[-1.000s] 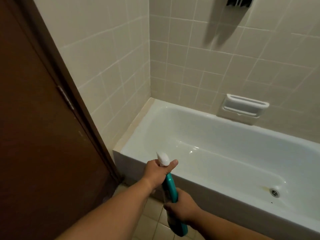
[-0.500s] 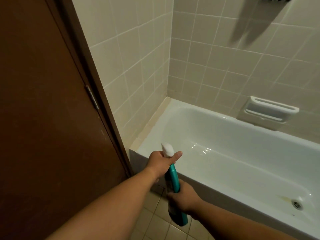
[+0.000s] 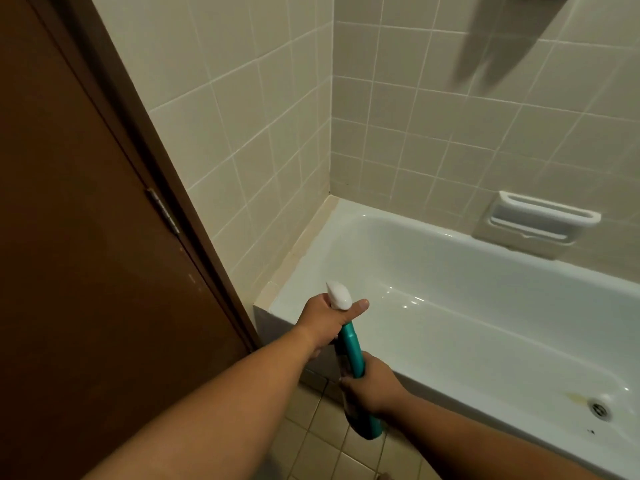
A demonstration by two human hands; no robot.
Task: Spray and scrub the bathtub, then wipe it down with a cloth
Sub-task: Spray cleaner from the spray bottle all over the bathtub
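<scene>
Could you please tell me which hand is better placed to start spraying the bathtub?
Probably the left hand: it grips the spray bottle at its white head, close to the bathtub. The right hand holds the bottle lower down, so it mainly steadies it.

The door stands left of the tub. The soap dish is set in the wall behind the tub. The drain lies in the tub bottom, at right. The bottle is before the near rim, with the left hand at its top and the right hand lower.
</scene>
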